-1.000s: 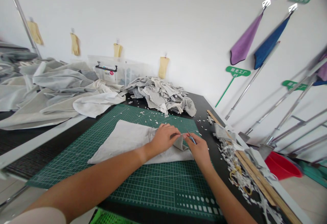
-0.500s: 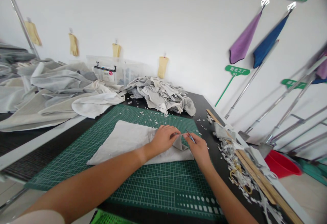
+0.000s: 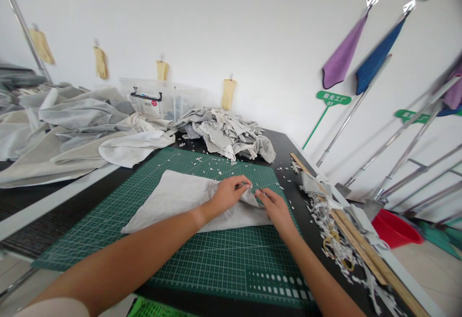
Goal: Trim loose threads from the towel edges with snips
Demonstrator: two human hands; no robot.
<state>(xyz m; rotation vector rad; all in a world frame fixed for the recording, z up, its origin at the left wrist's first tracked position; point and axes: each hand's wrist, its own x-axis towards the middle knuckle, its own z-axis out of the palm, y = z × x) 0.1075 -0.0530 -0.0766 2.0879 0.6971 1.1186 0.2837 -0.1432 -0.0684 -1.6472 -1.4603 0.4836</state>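
Grey cloth lies flat on the green cutting mat, with its right part lifted up in a little fold. The work in hand seems to be small, careful work at the edge of that fold. The left hand has its thumb and finger clamped on the lifted edge. The right hand is just beside it, its thumb and finger closed on a small metal tool. The tool is thin and blurry, so it may be tweezers or little snips. As I judge it, such close work calls for a firm pinch and a slow, steady tip, kept off the other fingers.

Small white scraps are strewn over the far part of the mat and could get under the cloth. The left arm also hides some of the cloth. Past the mat's far edge sits a pile of cloth pieces. A clear plastic box stands behind, farther from the mat. To the left of the mat is a big heap of loose cloths. To the right of the mat are wooden strips, curly shreds and, lower down, a red bucket.
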